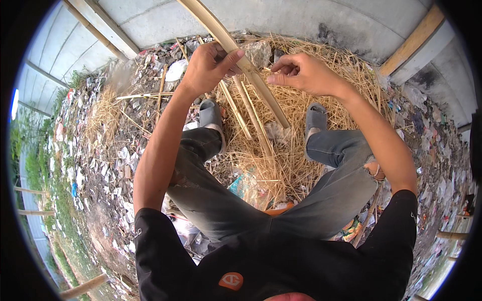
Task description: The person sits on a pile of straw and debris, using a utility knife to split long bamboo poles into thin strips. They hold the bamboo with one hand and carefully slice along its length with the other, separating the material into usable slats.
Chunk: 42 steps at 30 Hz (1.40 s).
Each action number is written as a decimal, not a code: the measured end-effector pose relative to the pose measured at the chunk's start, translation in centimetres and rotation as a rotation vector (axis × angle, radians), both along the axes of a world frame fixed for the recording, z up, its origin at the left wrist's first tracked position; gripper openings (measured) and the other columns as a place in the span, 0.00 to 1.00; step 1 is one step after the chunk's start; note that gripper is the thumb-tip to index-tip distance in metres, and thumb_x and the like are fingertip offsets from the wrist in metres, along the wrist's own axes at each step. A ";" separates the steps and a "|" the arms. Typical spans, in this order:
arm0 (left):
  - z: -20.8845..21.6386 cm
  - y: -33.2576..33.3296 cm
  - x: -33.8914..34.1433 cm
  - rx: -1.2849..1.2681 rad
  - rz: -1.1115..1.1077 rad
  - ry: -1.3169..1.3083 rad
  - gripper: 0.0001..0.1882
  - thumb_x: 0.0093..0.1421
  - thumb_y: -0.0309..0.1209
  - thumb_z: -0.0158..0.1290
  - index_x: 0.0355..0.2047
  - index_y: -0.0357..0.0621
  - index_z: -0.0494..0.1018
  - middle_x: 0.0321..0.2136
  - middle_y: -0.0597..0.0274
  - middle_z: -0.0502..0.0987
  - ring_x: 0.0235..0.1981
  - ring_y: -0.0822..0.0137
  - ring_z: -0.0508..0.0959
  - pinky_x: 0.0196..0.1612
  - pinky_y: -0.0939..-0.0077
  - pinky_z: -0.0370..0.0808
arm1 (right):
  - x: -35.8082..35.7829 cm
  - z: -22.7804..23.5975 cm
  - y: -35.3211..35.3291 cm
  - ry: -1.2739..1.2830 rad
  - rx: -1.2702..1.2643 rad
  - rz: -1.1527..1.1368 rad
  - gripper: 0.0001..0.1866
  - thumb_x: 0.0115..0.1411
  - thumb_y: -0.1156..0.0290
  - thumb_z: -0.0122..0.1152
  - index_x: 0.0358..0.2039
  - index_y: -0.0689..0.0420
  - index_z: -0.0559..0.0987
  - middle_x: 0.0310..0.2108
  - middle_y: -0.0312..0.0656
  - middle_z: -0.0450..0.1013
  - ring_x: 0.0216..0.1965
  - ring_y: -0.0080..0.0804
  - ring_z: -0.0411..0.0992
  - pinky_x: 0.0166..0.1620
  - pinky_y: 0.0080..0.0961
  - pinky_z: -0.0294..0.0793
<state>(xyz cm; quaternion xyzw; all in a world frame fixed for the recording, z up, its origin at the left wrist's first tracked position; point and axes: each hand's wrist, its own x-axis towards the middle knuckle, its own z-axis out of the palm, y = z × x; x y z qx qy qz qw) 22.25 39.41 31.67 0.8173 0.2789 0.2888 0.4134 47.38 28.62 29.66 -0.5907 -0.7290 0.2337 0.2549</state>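
My left hand (207, 66) is closed around a long pale bamboo strip (261, 85) that runs from the upper left down between my feet. Just right of the strip, my right hand (301, 74) has its fingertips pinched together; what it pinches is too thin to make out. Below the hands lie two thinner bamboo strips (241, 111) on a pile of dry straw (281, 160). I am seated, grey trousers and grey sandals (211, 116) on either side of the straw.
A grey concrete wall (301, 20) with wooden battens stands ahead. The ground at left and right is littered with scraps of paper and plastic (105, 160). Bamboo poles (83, 287) lie at the lower left. A blue plastic bag (246, 186) lies between my legs.
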 end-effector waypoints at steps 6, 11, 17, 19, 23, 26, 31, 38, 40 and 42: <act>-0.9 0.6 0.4 0.001 -0.035 -0.048 0.22 0.68 0.41 0.57 0.39 0.26 0.78 0.31 0.49 0.85 0.32 0.66 0.86 0.36 0.73 0.84 | -2.6 -0.4 -1.0 -0.144 0.009 0.121 0.15 0.61 0.60 0.68 0.38 0.60 0.86 0.29 0.46 0.81 0.30 0.37 0.79 0.39 0.33 0.78; -0.6 0.5 1.2 -0.002 -0.062 0.009 0.22 0.68 0.42 0.57 0.39 0.28 0.78 0.30 0.52 0.84 0.31 0.68 0.85 0.37 0.75 0.83 | -1.1 -0.6 -0.5 -0.166 0.125 0.226 0.08 0.61 0.70 0.65 0.35 0.61 0.86 0.25 0.47 0.81 0.23 0.38 0.77 0.33 0.35 0.75; -0.4 -0.2 1.6 0.088 -0.071 0.090 0.22 0.68 0.43 0.57 0.38 0.28 0.78 0.29 0.51 0.84 0.30 0.67 0.86 0.36 0.75 0.83 | -1.9 1.8 -1.1 -0.427 -0.058 0.251 0.13 0.62 0.69 0.58 0.26 0.62 0.85 0.18 0.44 0.77 0.20 0.39 0.74 0.33 0.38 0.75; -0.8 0.1 1.9 0.117 -0.092 0.091 0.23 0.68 0.43 0.57 0.37 0.28 0.79 0.28 0.49 0.84 0.30 0.66 0.86 0.36 0.74 0.84 | -1.5 1.1 -1.0 -0.272 -0.060 0.292 0.15 0.61 0.66 0.58 0.22 0.62 0.81 0.15 0.42 0.74 0.17 0.34 0.70 0.29 0.36 0.72; -1.7 1.1 1.9 0.050 -0.050 -0.015 0.22 0.67 0.42 0.58 0.33 0.28 0.79 0.26 0.50 0.84 0.30 0.66 0.86 0.32 0.74 0.83 | -1.0 0.4 -1.0 -0.142 -0.089 0.307 0.19 0.63 0.62 0.60 0.19 0.59 0.80 0.13 0.36 0.70 0.16 0.24 0.65 0.25 0.30 0.67; -3.3 3.0 0.3 0.135 0.008 0.164 0.21 0.66 0.41 0.59 0.34 0.28 0.79 0.26 0.49 0.84 0.29 0.66 0.86 0.32 0.74 0.83 | -0.2 1.5 -0.4 0.282 0.060 0.269 0.18 0.65 0.67 0.56 0.17 0.56 0.76 0.16 0.29 0.69 0.19 0.16 0.62 0.25 0.21 0.61; -4.4 3.8 -0.2 0.271 0.019 0.294 0.19 0.68 0.40 0.57 0.39 0.31 0.78 0.28 0.54 0.84 0.28 0.69 0.84 0.34 0.73 0.81 | 4.9 4.6 -0.9 0.295 0.389 0.077 0.15 0.67 0.62 0.61 0.26 0.55 0.81 0.20 0.28 0.72 0.22 0.13 0.65 0.27 0.17 0.63; -3.2 2.6 1.6 0.218 0.001 0.219 0.20 0.66 0.41 0.59 0.39 0.30 0.80 0.27 0.51 0.84 0.30 0.67 0.86 0.34 0.71 0.82 | 3.7 -1.2 -1.0 -0.258 0.053 -0.077 0.23 0.60 0.56 0.70 0.48 0.59 0.83 0.31 0.43 0.82 0.35 0.34 0.81 0.43 0.32 0.80; -2.8 2.3 2.1 0.172 -0.023 0.164 0.21 0.67 0.42 0.59 0.38 0.30 0.79 0.27 0.51 0.84 0.30 0.67 0.86 0.34 0.72 0.83 | 2.1 -1.5 -1.1 -0.239 -0.001 -0.018 0.25 0.59 0.55 0.71 0.49 0.61 0.82 0.32 0.47 0.83 0.36 0.36 0.82 0.44 0.33 0.81; -3.1 2.6 2.2 0.150 -0.028 0.164 0.22 0.67 0.43 0.58 0.37 0.30 0.79 0.28 0.51 0.84 0.31 0.67 0.86 0.36 0.74 0.83 | 0.3 -1.6 -1.1 -0.232 -0.028 0.027 0.26 0.59 0.54 0.70 0.49 0.63 0.82 0.33 0.49 0.82 0.35 0.37 0.82 0.43 0.33 0.81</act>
